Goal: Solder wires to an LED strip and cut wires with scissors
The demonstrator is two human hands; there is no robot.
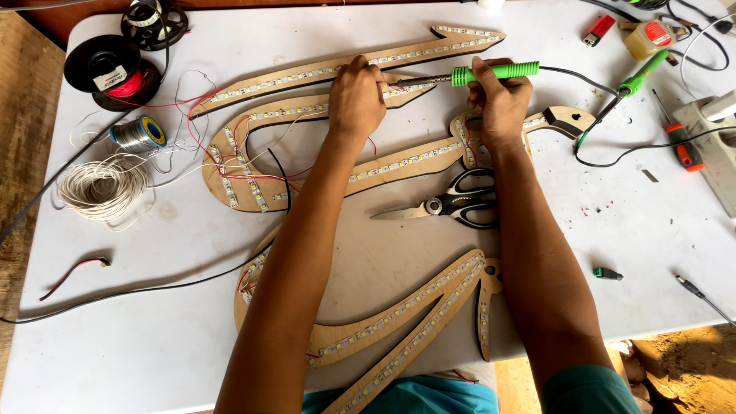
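Your right hand (500, 98) grips the green iron (491, 73); your left hand (356, 96) pinches wire, contents hidden. Two irons, one scissors (452, 202). White-labelled black spool (113, 73) at ten o'clock.

Scissors (452, 204) lie mid-bench w/ black handles, blades closed. Far left: white wire coil (103, 186), solder spool (138, 133), black reel w/ red wire (113, 71). Red lighter (598, 30) and orange-handled screwdriver (682, 146) at right.

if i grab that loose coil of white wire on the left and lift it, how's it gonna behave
The white wire coil would probably sag and loosen, since nothing visibly binds its loops. It looks light: thin strands, no spool. Stray ends trail toward the solder spool and wooden cutout, so it may snag or drag them.
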